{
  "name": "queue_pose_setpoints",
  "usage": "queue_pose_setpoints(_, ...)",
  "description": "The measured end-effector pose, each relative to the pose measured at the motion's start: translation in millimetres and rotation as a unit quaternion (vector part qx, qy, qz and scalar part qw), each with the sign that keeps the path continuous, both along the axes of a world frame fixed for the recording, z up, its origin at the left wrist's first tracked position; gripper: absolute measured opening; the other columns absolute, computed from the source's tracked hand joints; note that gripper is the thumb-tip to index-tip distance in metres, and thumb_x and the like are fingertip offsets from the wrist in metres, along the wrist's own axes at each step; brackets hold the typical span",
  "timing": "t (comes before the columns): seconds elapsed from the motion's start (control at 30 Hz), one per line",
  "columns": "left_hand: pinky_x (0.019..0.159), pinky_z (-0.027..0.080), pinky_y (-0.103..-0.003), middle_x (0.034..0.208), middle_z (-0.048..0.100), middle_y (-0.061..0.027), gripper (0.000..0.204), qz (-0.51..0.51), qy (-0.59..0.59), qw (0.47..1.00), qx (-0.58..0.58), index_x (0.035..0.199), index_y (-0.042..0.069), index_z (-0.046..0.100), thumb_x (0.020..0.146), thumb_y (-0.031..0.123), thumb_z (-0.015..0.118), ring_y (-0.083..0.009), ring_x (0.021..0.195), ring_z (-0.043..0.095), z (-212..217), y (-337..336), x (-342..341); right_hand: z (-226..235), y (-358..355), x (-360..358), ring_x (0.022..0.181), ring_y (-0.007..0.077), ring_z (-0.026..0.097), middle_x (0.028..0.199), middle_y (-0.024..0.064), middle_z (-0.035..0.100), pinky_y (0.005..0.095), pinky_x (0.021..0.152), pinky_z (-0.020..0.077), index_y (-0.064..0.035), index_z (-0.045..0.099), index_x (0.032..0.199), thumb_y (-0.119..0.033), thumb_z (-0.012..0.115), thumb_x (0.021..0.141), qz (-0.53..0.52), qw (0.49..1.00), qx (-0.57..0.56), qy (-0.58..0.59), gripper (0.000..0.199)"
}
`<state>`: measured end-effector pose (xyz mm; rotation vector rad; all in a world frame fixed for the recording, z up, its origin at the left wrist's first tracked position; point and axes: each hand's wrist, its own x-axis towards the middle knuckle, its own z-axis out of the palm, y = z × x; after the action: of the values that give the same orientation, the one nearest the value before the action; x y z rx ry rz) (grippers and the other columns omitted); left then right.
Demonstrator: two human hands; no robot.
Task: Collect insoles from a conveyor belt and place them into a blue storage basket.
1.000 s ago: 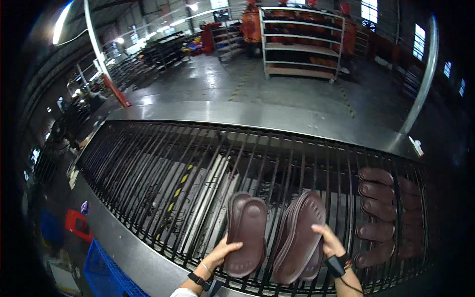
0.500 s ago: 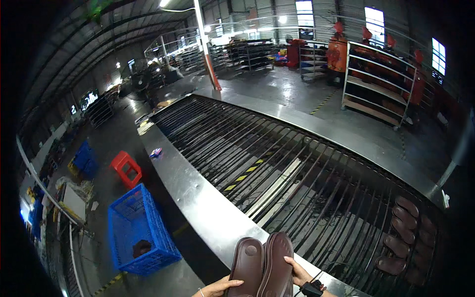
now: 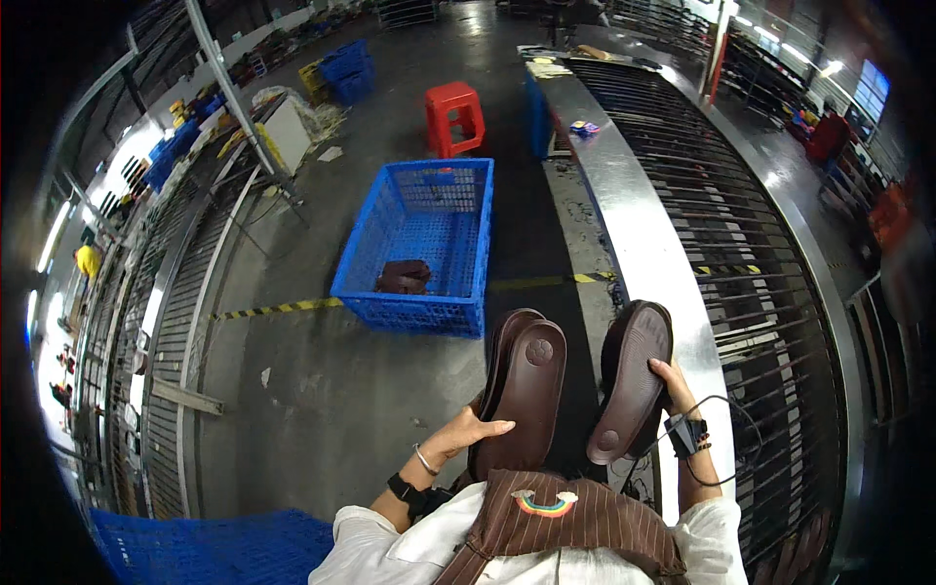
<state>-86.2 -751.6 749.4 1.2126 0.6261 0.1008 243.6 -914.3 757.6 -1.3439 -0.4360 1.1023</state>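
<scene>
My left hand [image 3: 462, 433] is closed on a small stack of dark brown shoe soles [image 3: 531, 395], its thumb lying across the top one. The round mark on that sole is at the far end. Closed on more brown soles [image 3: 636, 375], my right hand [image 3: 673, 386] grips their right edge, thumb on top. Here the round mark is at the near end. The two bundles are apart, both tilted upright before my apron [image 3: 585, 517]. Beyond them, a blue plastic crate [image 3: 411, 314] on the floor has a few brown pieces [image 3: 404, 277] at its near side.
A roller conveyor [image 3: 721, 219] with a shiny metal border [image 3: 639, 234] runs along my right. Past the crate stands a red stool [image 3: 453, 107]. Another blue crate [image 3: 214, 546] is at the lower left, near a second conveyor [image 3: 210, 292]. Yellow-black tape [image 3: 283, 309] crosses the floor.
My view has turned left and down, from the conveyor toward the crate. The soles, earlier side by side between my hands, are now separated into two bundles, one in each hand.
</scene>
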Motion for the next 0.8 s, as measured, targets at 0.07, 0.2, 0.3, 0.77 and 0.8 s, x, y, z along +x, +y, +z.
queue_pose_setpoints(0.07,0.09,0.037,-0.03,0.115,0.048,-0.0112,0.072,0.046,0.014,0.998,0.032,0.124,-0.001,0.035,0.068,0.025,0.072,-0.0191,0.104,0.046,-18.8,10.9,-28.3,-3.5,51.0,-34.9,0.092,0.0186,0.051,0.11,0.0116,0.048,0.0301,0.077,0.0453,-0.0004,0.029,0.126,-0.021,0.056,0.076,0.086,0.995,0.006,-0.056,0.061)
queue_pose_setpoints(0.2,0.091,0.037,-0.029,0.116,0.048,-0.0105,0.073,0.121,-0.022,0.991,0.057,0.126,-0.001,0.032,0.069,0.023,0.072,-0.0184,0.105,0.046,-0.7,28.7,-60.1,-1.3,126.1,-119.6,0.109,0.0187,0.041,0.122,0.0091,0.04,0.0292,0.091,0.0342,-0.0052,0.025,0.13,-0.026,0.057,0.079,0.187,0.979,-0.039,0.076,0.064)
queue_pose_setpoints(0.3,0.091,0.036,-0.029,0.116,0.048,-0.0106,0.075,0.163,0.018,0.986,-0.001,0.127,-0.001,0.029,0.069,0.022,0.071,-0.0186,0.105,0.046,-5.4,45.2,-81.6,2.2,157.2,-139.5,0.11,0.0195,0.04,0.123,0.01,0.038,0.0318,0.092,0.0345,-0.0075,0.022,0.131,-0.025,0.054,0.08,0.241,0.967,-0.033,0.08,0.063)
queue_pose_setpoints(0.77,0.086,0.042,-0.031,0.108,0.051,-0.0121,0.058,0.408,-0.014,0.909,-0.09,0.117,-0.002,0.04,0.069,0.012,0.07,-0.0203,0.096,0.052,-42.0,163.6,-63.0,-25.1,331.2,-123.7,0.119,0.0207,0.032,0.131,0.0143,0.028,0.0327,0.099,0.0268,-0.0034,0.005,0.135,-0.032,0.06,0.078,0.418,0.903,-0.01,0.097,0.084)
queue_pose_setpoints(0.8,0.085,0.043,-0.032,0.107,0.052,-0.0126,0.056,0.41,-0.009,0.908,-0.088,0.116,-0.002,0.041,0.07,0.012,0.069,-0.0203,0.096,0.052,-40.7,180.2,-59.5,-27.2,350.2,-121.3,0.117,0.02,0.034,0.13,0.0138,0.03,0.032,0.098,0.0282,-0.0033,0.008,0.135,-0.031,0.06,0.078,0.407,0.904,0.008,0.13,0.082)
